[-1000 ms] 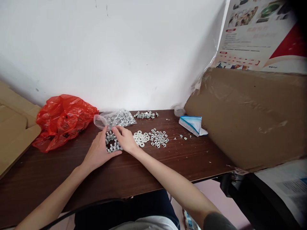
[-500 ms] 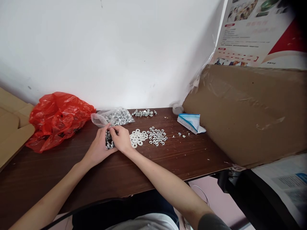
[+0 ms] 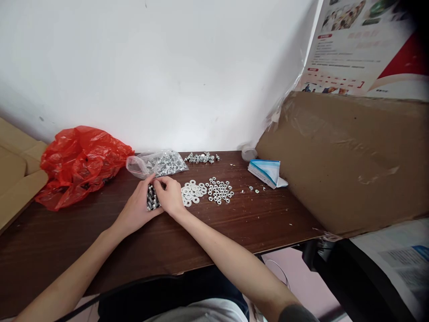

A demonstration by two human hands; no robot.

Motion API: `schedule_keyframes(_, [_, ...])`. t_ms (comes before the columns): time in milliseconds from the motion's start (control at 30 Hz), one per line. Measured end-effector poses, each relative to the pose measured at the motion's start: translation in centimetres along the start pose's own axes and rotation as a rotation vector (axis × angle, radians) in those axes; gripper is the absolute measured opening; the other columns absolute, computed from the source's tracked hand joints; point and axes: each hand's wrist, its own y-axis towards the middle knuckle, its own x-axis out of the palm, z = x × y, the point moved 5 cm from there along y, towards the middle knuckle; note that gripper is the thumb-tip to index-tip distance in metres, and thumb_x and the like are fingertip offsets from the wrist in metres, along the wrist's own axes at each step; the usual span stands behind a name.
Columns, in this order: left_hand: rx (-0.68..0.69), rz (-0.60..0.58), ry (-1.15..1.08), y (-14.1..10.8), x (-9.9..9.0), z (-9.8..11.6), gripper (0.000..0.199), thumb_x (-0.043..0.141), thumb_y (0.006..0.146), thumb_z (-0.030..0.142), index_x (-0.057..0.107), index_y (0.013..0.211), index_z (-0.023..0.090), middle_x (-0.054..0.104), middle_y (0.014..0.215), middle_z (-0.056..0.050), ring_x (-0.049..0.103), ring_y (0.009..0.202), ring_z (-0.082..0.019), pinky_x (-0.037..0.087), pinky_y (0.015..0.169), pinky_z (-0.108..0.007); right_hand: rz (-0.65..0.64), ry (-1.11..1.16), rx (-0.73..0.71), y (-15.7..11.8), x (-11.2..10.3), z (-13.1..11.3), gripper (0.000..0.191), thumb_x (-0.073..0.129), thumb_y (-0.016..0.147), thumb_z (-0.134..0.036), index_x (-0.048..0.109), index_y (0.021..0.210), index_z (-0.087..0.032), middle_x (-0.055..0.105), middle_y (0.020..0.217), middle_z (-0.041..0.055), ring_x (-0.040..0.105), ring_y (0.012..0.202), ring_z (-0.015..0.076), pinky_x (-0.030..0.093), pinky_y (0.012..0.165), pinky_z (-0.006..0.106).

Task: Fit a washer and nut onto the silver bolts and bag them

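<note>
My left hand (image 3: 136,209) curves around the left and near sides of a cluster of metal bolts (image 3: 153,199) on the table, its fingers apart. On the cluster's right side lies my right hand (image 3: 170,196), with bent fingers meeting the left fingertips at the far side; whether it pinches anything is hidden. Just right of it is a pile of flat washers (image 3: 193,192), and beyond that a group of hex nuts (image 3: 220,191). Behind my hands rests a clear plastic bag (image 3: 164,163) full of small metal parts.
A red plastic bag (image 3: 82,165) and an open cardboard box (image 3: 16,167) are at the left. More bolts (image 3: 202,158) lie by the wall. A round clear container (image 3: 248,153), a blue-and-white packet (image 3: 266,171) and a large cardboard panel (image 3: 351,161) stand at the right.
The bolts between my hands sit closer together and look more evenly lined up. Both hands have barely moved, and the view has shifted slightly.
</note>
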Motion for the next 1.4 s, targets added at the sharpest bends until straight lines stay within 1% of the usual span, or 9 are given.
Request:
schedule_keyframes(133, [-0.007,0.010,-0.003,0.0,0.0,0.0,0.090,0.068,0.075,0.048,0.022,0.147,0.021,0.040,0.145,-0.015,0.041,0.134,-0.031,0.034,0.112,-0.051,-0.036,0.002,-0.004,0.6,-0.1,0.6,0.021,0.052,0.088,-0.016,0.073,0.087,-0.018,0.075,0.093,0.0035,0.068,0.089,0.0175,0.047,0.086,0.026])
schedule_keyframes(300, [-0.032,0.005,-0.007,0.0,0.1,-0.2,0.093,0.071,0.073,0.048,0.022,0.147,0.022,0.040,0.145,-0.015,0.042,0.133,-0.032,0.035,0.111,-0.052,-0.026,0.013,-0.011,0.7,-0.2,0.8,0.021,0.053,0.088,-0.019,0.073,0.086,-0.018,0.075,0.092,0.0034,0.068,0.087,0.0180,0.047,0.086,0.027])
schedule_keyframes(433, [-0.018,-0.001,-0.021,0.1,0.0,0.1,0.091,0.072,0.072,0.048,0.024,0.146,0.022,0.039,0.145,-0.014,0.040,0.134,-0.033,0.033,0.112,-0.052,-0.018,0.042,0.039,0.5,-0.3,0.7,0.021,0.053,0.087,-0.018,0.073,0.086,-0.019,0.075,0.091,0.0019,0.068,0.087,0.0170,0.048,0.085,0.026])
schedule_keyframes(567, [-0.003,-0.009,-0.022,0.2,-0.1,0.4,0.089,0.071,0.073,0.048,0.026,0.144,0.021,0.039,0.145,-0.014,0.039,0.135,-0.033,0.034,0.111,-0.051,-0.018,0.058,0.079,0.2,-0.2,0.6,0.020,0.054,0.086,-0.016,0.074,0.087,-0.019,0.075,0.093,0.0016,0.068,0.090,0.0167,0.048,0.089,0.025])
schedule_keyframes(800, [0.021,-0.006,-0.008,0.1,0.0,0.3,0.084,0.069,0.073,0.046,0.029,0.142,0.020,0.041,0.142,-0.014,0.042,0.132,-0.032,0.035,0.110,-0.051,0.009,0.052,0.025,-0.6,0.0,0.4,0.021,0.053,0.086,-0.012,0.073,0.091,-0.017,0.074,0.099,0.0046,0.067,0.093,0.0165,0.047,0.090,0.024])
schedule_keyframes(900, [0.016,-0.007,-0.010,0.0,-0.1,0.2,0.084,0.069,0.073,0.048,0.029,0.142,0.021,0.041,0.142,-0.014,0.042,0.132,-0.033,0.034,0.110,-0.053,-0.011,0.058,0.008,-0.4,-0.1,0.6,0.020,0.052,0.090,-0.019,0.072,0.091,-0.018,0.074,0.096,0.0037,0.067,0.091,0.0169,0.047,0.088,0.025])
schedule_keyframes(1067, [0.007,-0.018,-0.015,-0.4,-0.5,0.3,0.092,0.074,0.071,0.048,0.025,0.145,0.023,0.038,0.145,-0.013,0.040,0.133,-0.032,0.033,0.112,-0.052,-0.037,0.167,-0.022,0.1,-0.6,1.0,0.032,0.046,0.095,-0.032,0.072,0.085,-0.017,0.074,0.087,0.0033,0.067,0.084,0.0177,0.049,0.082,0.026])
schedule_keyframes(1233, [0.007,0.002,-0.044,-0.6,-0.9,0.4,0.093,0.076,0.069,0.050,0.028,0.144,0.026,0.039,0.145,-0.011,0.040,0.133,-0.033,0.033,0.111,-0.054,-0.039,0.216,-0.052,0.5,-0.8,1.3,0.038,0.042,0.098,-0.040,0.072,0.092,-0.018,0.074,0.095,0.0051,0.068,0.094,0.0180,0.049,0.089,0.028])
schedule_keyframes(1400, [-0.007,0.030,-0.053,-0.6,-1.1,0.3,0.093,0.076,0.068,0.052,0.029,0.143,0.026,0.040,0.143,-0.011,0.042,0.132,-0.033,0.034,0.111,-0.053,-0.038,0.370,-0.007,1.0,-1.5,1.5,0.048,0.033,0.100,-0.044,0.071,0.093,-0.014,0.074,0.100,0.0096,0.069,0.097,0.0182,0.050,0.091,0.030])
